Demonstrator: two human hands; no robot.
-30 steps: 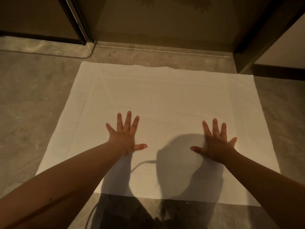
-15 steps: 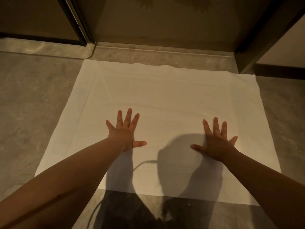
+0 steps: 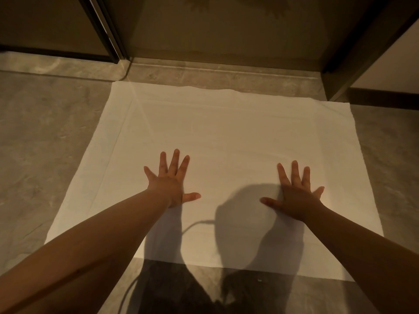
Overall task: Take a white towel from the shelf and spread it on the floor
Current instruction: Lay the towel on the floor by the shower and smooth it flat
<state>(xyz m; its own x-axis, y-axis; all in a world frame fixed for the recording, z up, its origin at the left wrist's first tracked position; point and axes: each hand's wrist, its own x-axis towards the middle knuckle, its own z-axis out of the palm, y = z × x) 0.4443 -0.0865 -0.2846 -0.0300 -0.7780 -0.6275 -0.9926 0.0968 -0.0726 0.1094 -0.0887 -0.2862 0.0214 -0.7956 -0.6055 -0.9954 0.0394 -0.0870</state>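
The white towel (image 3: 226, 137) lies flat and open on the grey floor (image 3: 45, 143). Its far edge sits near a step by a dark door frame (image 3: 102, 28). The left hand (image 3: 170, 184) rests palm down on the towel, left of the middle, with its fingers spread wide. The right hand (image 3: 294, 196) rests palm down on the right part, fingers spread wide too. The two hands are well apart. Dark shadows of the arms fall on the near part of the towel.
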